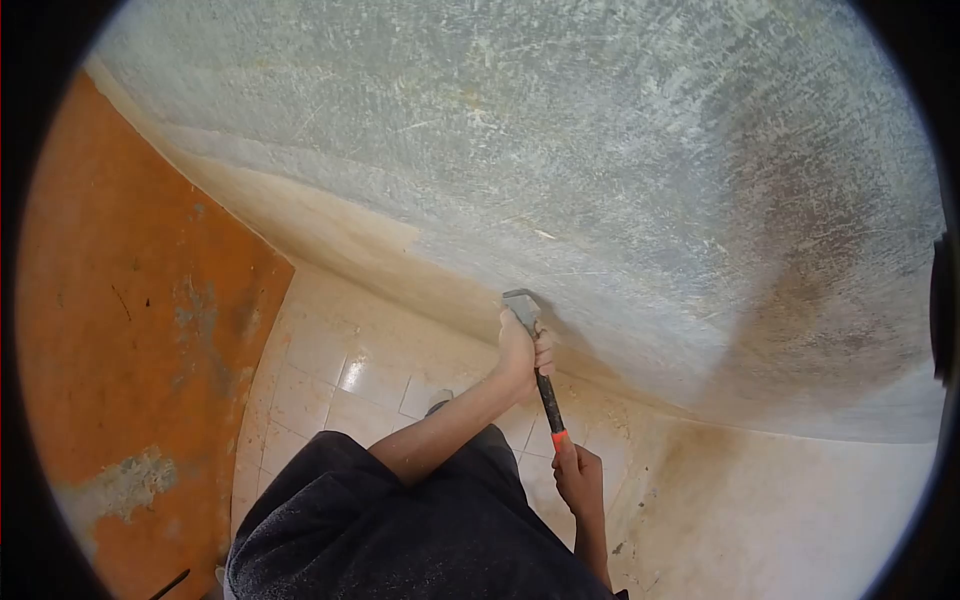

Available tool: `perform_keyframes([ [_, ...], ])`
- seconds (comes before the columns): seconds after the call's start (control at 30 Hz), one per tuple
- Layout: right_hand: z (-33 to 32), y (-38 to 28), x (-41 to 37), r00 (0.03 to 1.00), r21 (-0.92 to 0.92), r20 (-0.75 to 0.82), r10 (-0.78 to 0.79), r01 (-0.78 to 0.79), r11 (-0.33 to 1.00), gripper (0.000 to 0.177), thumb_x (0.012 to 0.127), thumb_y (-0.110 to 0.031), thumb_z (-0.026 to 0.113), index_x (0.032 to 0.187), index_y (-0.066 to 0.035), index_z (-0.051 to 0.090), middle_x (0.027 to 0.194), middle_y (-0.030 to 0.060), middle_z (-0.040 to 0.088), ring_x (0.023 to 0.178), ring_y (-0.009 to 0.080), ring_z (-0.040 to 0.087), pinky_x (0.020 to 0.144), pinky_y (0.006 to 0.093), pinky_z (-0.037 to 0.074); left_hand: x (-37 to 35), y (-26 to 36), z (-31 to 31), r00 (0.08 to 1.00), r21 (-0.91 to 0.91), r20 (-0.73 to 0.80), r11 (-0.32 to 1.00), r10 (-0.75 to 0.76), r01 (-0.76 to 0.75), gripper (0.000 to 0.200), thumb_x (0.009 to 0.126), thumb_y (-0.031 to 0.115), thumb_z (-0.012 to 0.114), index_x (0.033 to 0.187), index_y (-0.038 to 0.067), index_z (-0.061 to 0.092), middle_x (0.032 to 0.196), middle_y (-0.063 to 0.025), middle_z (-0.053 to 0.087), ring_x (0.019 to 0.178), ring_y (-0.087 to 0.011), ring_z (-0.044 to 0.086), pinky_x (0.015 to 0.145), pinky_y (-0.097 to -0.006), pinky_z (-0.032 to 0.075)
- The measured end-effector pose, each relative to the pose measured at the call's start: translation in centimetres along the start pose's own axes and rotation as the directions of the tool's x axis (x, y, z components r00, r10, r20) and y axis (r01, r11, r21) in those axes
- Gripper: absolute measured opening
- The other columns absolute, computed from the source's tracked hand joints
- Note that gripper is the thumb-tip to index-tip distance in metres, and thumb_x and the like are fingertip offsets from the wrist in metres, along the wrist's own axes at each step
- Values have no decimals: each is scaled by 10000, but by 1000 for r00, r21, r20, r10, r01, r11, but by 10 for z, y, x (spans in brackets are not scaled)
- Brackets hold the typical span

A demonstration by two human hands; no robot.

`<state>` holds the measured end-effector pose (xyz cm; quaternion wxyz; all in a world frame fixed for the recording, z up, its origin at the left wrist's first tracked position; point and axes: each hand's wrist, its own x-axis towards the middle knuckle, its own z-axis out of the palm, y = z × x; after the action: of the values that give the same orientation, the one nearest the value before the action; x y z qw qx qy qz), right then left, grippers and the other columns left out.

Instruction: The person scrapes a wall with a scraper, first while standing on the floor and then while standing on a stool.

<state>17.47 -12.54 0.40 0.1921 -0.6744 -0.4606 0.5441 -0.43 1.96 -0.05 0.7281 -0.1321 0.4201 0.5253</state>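
Note:
A long-handled scraper (549, 403) slants across the middle of the view, with a black shaft, an orange-red band low on it and a flat grey metal head. My left hand (517, 345) is closed around the shaft just below the head. Lower down, my right hand (579, 478) grips the handle end at the orange-red band, thumb along it. The scraper's head is right at the lower part of the grey-green wall (600, 170), whose surface is covered in scratches and patchy, worn paint.
To the left stands an orange wall or panel (110, 300) with bare grey patches. White floor tiles (378, 400) with dust lie below, with one of my shoes (440, 398) on them. A pale wall section (790, 500) is at the lower right. Shadows fall on the right side.

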Motion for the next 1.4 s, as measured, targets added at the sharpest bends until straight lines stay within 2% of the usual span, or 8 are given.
perform_keyframes([
  [0.1, 15, -11, 10, 989, -82, 20, -147, 148, 986, 491, 1005, -399, 496, 690, -28, 562, 530, -36, 444, 450, 48, 387, 430, 239, 288, 11, 22, -21, 996, 11, 74, 999, 48, -49, 370, 967, 450, 229, 772, 173, 378, 525, 43, 248, 406, -111, 195, 403, -297, 195],
  [0.23, 8, -4, 0, 999, -7, -23, -27, 27, 1000, 480, 1000, -392, 515, 695, -26, 569, 513, -39, 432, 450, 44, 380, 428, 242, 285, 2, 7, -5, 999, 15, -3, 999, 38, -38, 360, 951, 462, 249, 771, 176, 373, 517, 51, 234, 402, -98, 191, 387, -292, 179],
  [0.47, 13, -15, 10, 987, -93, 23, -157, 158, 983, 503, 999, -416, 511, 683, -30, 571, 518, -41, 443, 442, 42, 377, 423, 234, 285, 20, 17, -19, 995, -29, -37, 995, 96, -97, 376, 955, 469, 253, 773, 164, 376, 523, 46, 244, 400, -113, 207, 387, -291, 190],
  [0.6, 0, -13, 1, 1000, -30, -7, 13, -13, 999, 469, 973, -379, 553, 710, 4, 619, 527, 20, 500, 497, 91, 468, 484, 279, 365, 6, 3, -5, 999, -41, 8, 998, 42, -42, 334, 943, 446, 268, 782, 177, 382, 530, 53, 246, 403, -103, 209, 388, -284, 192],
  [0.97, -2, -14, 10, 994, -14, 28, -103, 103, 995, 475, 998, -400, 517, 708, -30, 582, 537, -28, 475, 445, 44, 400, 420, 227, 306, 9, 17, -11, 997, -78, 38, 995, 67, -64, 356, 947, 458, 249, 773, 170, 366, 530, 43, 265, 402, -108, 211, 382, -305, 200],
  [1.03, 9, -12, 20, 970, -172, 23, -240, 241, 955, 466, 1002, -389, 509, 713, -31, 584, 541, -26, 481, 466, 45, 416, 438, 234, 322, 10, 26, -15, 993, -103, 48, 990, 104, -99, 370, 954, 463, 247, 773, 166, 373, 528, 38, 265, 399, -104, 206, 379, -304, 196],
  [1.27, 10, -5, 3, 999, 48, 23, -27, 26, 999, 458, 988, -368, 532, 727, 0, 607, 570, 32, 529, 534, 103, 491, 516, 285, 386, 7, 20, -19, 995, -9, 32, 995, 97, -97, 354, 955, 436, 256, 767, 165, 385, 524, 43, 245, 396, -101, 195, 378, -298, 191],
  [1.4, 15, -16, 23, 987, -131, 106, -116, 130, 983, 454, 987, -360, 530, 748, 16, 619, 568, 49, 526, 551, 120, 506, 529, 305, 393, 11, 32, -23, 988, -29, 19, 988, 155, -154, 339, 949, 425, 272, 763, 166, 385, 514, 50, 225, 393, -97, 181, 366, -285, 165],
])
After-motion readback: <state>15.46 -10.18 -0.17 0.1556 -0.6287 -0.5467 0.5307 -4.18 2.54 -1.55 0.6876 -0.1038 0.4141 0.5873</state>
